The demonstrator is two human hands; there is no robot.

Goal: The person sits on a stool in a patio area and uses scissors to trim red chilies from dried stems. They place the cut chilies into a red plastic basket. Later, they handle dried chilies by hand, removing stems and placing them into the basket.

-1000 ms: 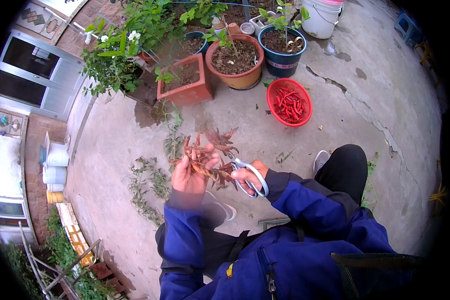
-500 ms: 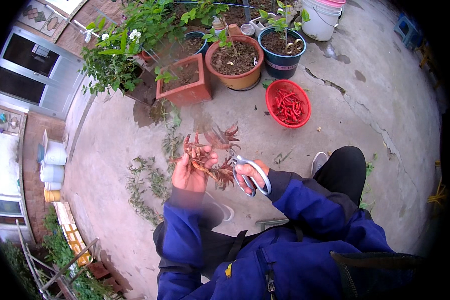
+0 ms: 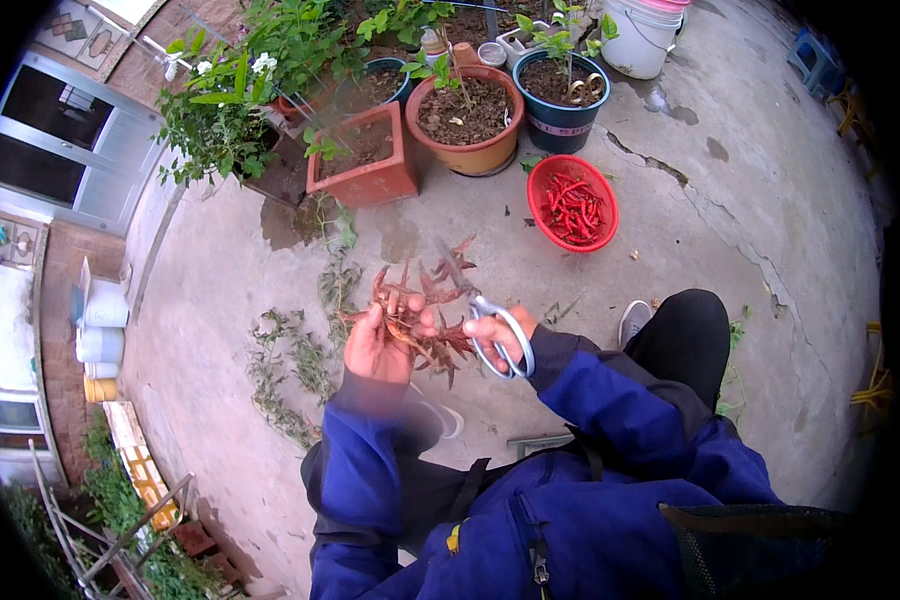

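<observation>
My left hand (image 3: 378, 340) is closed on a bunch of withered, brownish-red chili peppers (image 3: 452, 338), whose tips splay out past the fingers, mostly to the right. In my right hand (image 3: 498, 335) is a pair of scissors (image 3: 515, 368) with pale loop handles, my fingers through and around the loops. The blades point up and to the left, lying among the peppers at the bunch's right side. They look nearly closed, though motion blurs them. Beyond my hands, a red plastic basket (image 3: 612, 225) holds several bright red chili peppers (image 3: 574, 208).
Pulled-up green stems (image 3: 295, 365) lie on the concrete left of my hands. Across the far side stand a square terracotta planter (image 3: 370, 185), a round brown pot (image 3: 470, 155), a dark blue pot (image 3: 560, 130) and a white bucket (image 3: 640, 40). A crack (image 3: 650, 160) runs across the ground at right.
The scissors have turned more upright, their blades brought closer together beside the bunch. My right hand has shifted slightly left. My left hand keeps its hold on the peppers.
</observation>
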